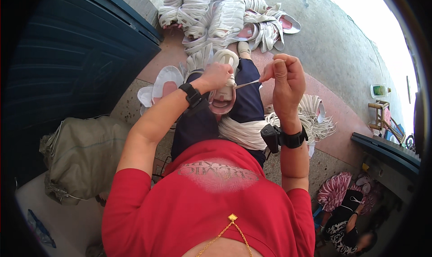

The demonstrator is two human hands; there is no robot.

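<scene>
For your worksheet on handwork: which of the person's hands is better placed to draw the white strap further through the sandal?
Probably the right hand: it pinches the strap end, raised clear. The left hand grips the sandal.

Outdoor home workshop, concrete yard floor, heap of unfinished white sandals, bundled straps

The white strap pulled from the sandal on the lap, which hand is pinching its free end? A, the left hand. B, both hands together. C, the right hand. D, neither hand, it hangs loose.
C: the right hand pinches the end of the white strap taut, while the left hand grips the sandal.
</scene>
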